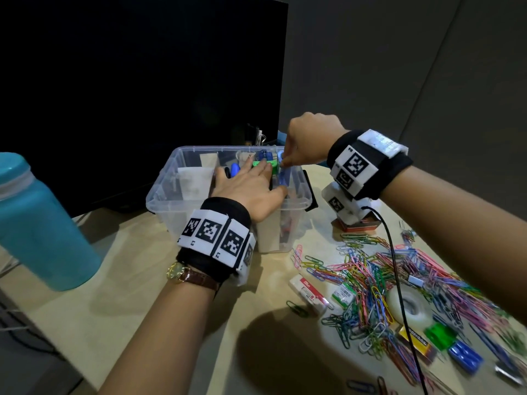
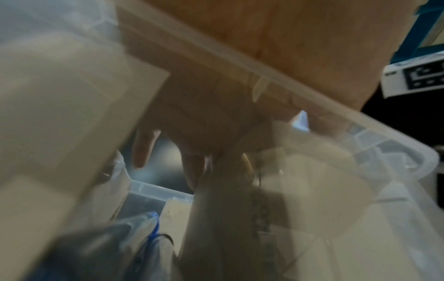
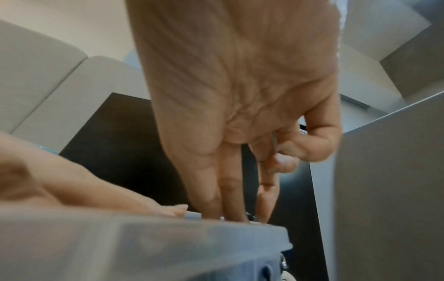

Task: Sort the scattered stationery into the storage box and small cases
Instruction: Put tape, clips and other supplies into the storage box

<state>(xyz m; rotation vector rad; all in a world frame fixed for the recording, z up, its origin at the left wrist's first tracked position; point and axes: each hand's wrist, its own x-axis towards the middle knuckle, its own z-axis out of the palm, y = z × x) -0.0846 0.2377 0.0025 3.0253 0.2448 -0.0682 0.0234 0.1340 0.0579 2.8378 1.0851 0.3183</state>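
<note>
Storage box: a clear plastic storage box [image 1: 182, 195] stands on the counter [image 1: 137, 280], in front of a dark monitor [image 1: 137, 81]; pale card dividers split it into compartments.
Left hand: the left hand [image 1: 248, 186] lies flat over the open top of the box, fingers spread and straight, fingertips resting on a green case [image 1: 274, 164] inside; the thumb reaches to the box's right rim.
Right hand: the right hand [image 1: 308, 141] hangs over the box's far right corner, fingers pointing down and drawn together, pinching a small blue item [image 1: 281, 159] (too blurred to name) just beside the left fingertips.
Box contents: a blue clip [image 1: 264, 154] and a blue pen end [image 1: 234, 168] show among the dividers.
Loose stationery: a heap of coloured paper clips [image 1: 379, 275] spreads over the counter right of the box, with a roll of clear tape [image 1: 409, 305] lying on it.
Near the heap: a white eraser [image 1: 306, 290], a small green-labelled pack [image 1: 343, 295], a green case [image 1: 440, 336] and a blue case [image 1: 464, 356] (both blurred).
Left edge: a teal bottle [image 1: 37, 223] stands well apart from the box.
</note>
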